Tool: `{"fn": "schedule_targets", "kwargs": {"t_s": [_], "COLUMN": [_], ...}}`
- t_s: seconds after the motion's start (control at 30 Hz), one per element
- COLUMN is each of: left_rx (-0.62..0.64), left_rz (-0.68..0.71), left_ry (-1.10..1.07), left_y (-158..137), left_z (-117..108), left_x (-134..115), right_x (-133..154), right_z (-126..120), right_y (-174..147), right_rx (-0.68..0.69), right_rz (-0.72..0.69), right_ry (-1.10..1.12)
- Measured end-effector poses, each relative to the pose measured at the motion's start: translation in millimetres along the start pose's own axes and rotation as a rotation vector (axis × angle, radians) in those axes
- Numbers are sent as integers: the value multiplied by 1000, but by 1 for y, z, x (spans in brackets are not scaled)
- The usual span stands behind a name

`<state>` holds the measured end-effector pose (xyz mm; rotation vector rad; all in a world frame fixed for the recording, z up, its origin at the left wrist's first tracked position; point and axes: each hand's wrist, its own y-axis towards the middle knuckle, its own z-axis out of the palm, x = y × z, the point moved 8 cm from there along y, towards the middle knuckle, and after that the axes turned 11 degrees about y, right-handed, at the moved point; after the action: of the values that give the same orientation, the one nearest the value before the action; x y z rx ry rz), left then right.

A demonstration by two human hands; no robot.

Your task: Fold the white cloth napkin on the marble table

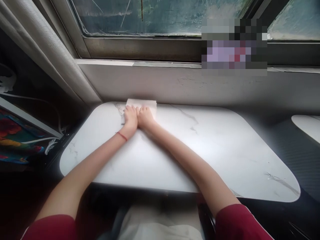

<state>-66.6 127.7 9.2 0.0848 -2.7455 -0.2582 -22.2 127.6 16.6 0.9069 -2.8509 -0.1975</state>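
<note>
A pale, flat rectangular cloth [141, 102] lies at the far edge of a white marble-patterned table [215, 143]; whether it is fabric or paper I cannot tell. My left hand [130, 116] rests on its left part with the fingers lying out flat, and a thin red string circles that wrist. Right beside it and touching it, my right hand [145, 116] presses on the cloth with its fingers bent. Both arms reach forward across the tabletop. Part of the cloth is hidden under my hands.
Behind the table stands a wall with a window [150, 18] above. A pale curtain [47, 43] hangs at the left. White cables [51, 145] and colourful fabric [15, 136] are lower left. Another white tabletop [308, 125] shows at right. A blurred-out patch covers part of the sill.
</note>
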Motion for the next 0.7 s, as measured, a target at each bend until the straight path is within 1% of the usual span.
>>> {"fn": "schedule_targets", "kwargs": {"t_s": [0.07, 0.13, 0.23, 0.3, 0.4, 0.53, 0.63, 0.7], "left_rx": [5, -17, -59, -55, -36, -70, -95, -122], "left_rz": [74, 165, 309, 351, 351, 375, 439, 476], "left_ry": [-38, -90, -186, -233, -273, -309, -321, -300], "left_y": [18, 29, 35, 36, 35, 25, 8, -9], "left_z": [-1, -4, -8, -8, -7, -18, -30, -38], "left_x": [-17, -30, -40, -39, -34, -30, -27, -24], "right_x": [-26, -45, -58, -62, -62, -54, -43, -31], "right_z": [3, 6, 10, 12, 14, 11, 4, -2], "right_y": [4, 6, 6, 7, 7, 1, -13, -28], "right_rx": [-25, -55, -90, -93, -93, -118, -112, -86], "right_rz": [39, 36, -16, -26, -23, -15, -27, -54], "right_ry": [25, 61, 115, 116, 90, 101, 104, 79]}}
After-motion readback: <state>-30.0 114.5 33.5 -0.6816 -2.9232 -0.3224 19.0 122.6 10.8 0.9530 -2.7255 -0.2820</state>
